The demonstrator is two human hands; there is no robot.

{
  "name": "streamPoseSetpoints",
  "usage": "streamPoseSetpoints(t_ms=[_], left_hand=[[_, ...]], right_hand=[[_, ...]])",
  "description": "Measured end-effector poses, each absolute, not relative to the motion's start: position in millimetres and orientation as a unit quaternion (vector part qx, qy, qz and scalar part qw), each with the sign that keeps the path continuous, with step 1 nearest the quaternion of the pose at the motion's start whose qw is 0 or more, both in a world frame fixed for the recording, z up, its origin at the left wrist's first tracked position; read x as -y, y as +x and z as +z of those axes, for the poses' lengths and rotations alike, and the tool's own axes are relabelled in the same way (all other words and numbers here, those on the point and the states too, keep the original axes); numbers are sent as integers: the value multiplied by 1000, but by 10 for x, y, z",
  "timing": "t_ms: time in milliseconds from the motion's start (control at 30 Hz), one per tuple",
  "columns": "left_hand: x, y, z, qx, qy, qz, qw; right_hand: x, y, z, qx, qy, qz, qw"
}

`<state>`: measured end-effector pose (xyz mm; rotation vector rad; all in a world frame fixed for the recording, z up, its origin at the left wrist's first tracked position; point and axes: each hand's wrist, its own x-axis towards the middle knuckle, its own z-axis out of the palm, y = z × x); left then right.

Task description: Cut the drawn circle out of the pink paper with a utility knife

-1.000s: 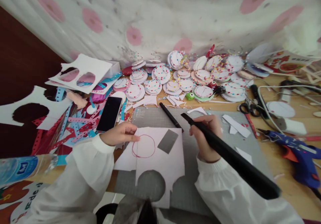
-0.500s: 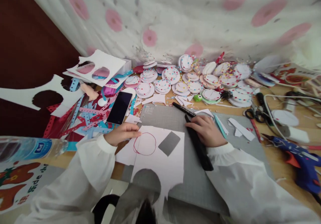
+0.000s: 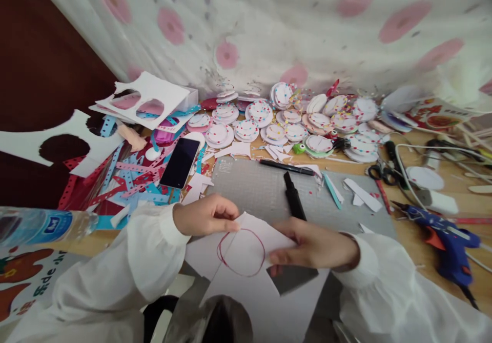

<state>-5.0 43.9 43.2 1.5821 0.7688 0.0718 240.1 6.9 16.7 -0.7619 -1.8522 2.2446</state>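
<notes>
My left hand [image 3: 206,216] pinches the top edge of a white cardboard sheet [image 3: 255,304] between thumb and fingers. From the other side my right hand [image 3: 314,245] grips the same sheet, thumb on top. A circle drawn in red [image 3: 246,251] lies between the hands, its line crossing a seam where two white pieces meet. A grey rectangular hole shows beside the right thumb. Behind the right hand, a black utility knife [image 3: 294,197] lies on the grey cutting mat [image 3: 242,184]. A black pen [image 3: 286,167] rests farther back.
Round white layered pieces with coloured beads [image 3: 246,130] line the back of the table. At left are a phone [image 3: 180,162], punched strips and a bottle [image 3: 46,226]. Scissors [image 3: 384,173] and a blue glue gun [image 3: 448,243] lie at right.
My right hand has left the utility knife, which stays on the mat, and has taken hold of the sheet. The sheet is turned and nearer to me; my left hand moved right with it.
</notes>
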Motion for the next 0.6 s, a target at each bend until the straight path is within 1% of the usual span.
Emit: streamPoseSetpoints(t_ms=[67,200,433,600], left_hand=[[-426,-23,443,-327,675,33,661],[-399,4,420,-328,644,31,691],[-304,28,421,-362,640,39,676],[-242,44,362,-383,604,57,697]], right_hand=[[-41,2422,155,569,-250,782,44],[-3,2467,169,539,-265,799,24],[62,2469,199,521,-302,798,23],[88,2478,215,538,-302,786,32]])
